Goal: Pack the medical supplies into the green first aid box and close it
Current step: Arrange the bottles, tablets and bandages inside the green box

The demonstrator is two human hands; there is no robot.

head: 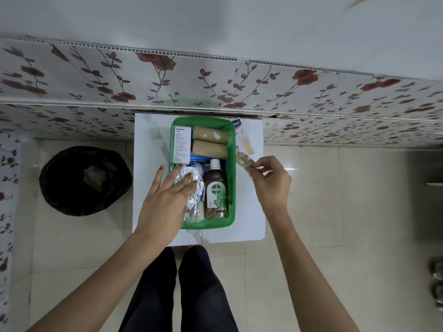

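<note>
Green first aid box (232, 178) sits open while your left hand (167, 200) presses flat-fingered on foil packs (193, 188) and your right hand (271, 180) pinches a clear packet (244, 160).

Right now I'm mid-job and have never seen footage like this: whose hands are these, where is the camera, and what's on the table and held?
There is no machine: a person works bare-handed, and the single picture comes from a wide-angle camera on their head, looking down. On the small white table sits the open green first aid box, holding a Dettol bottle, two tan bandage rolls, a white medicine carton and foil packs. The left hand rests flat on the foil. The right hand pinches a small clear packet beside the box. A plaster packet lies outside.
</note>
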